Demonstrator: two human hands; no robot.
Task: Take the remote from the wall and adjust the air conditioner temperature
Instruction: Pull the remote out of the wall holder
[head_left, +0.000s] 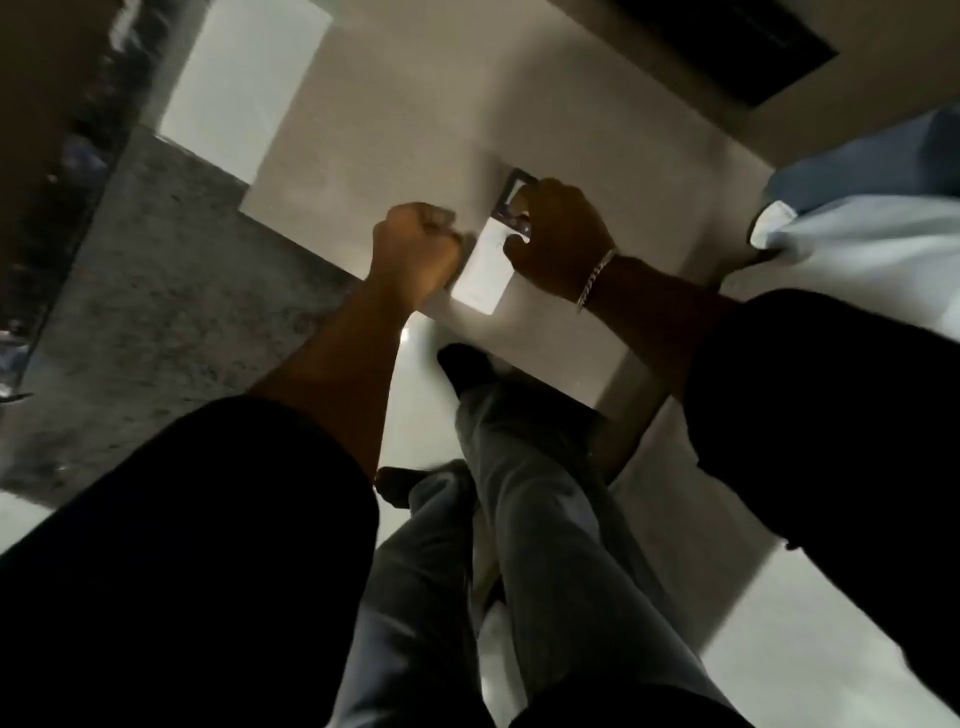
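Observation:
A white remote (485, 270) with a dark screen at its top end is held in front of me, over the floor. My right hand (563, 239) grips its upper part, thumb resting on the buttons below the screen; a metal bracelet circles that wrist. My left hand (418, 249) is a closed fist just left of the remote, touching or nearly touching its edge. No air conditioner or wall holder is in view. The picture is blurred and dim.
Below are my grey trousers (540, 519) and dark feet on pale floor tiles (395, 130). A speckled grey strip of floor (150, 291) runs at left. A dark rectangular mat or grille (748, 47) lies at top right. Pale blue-white cloth (862, 208) hangs at right.

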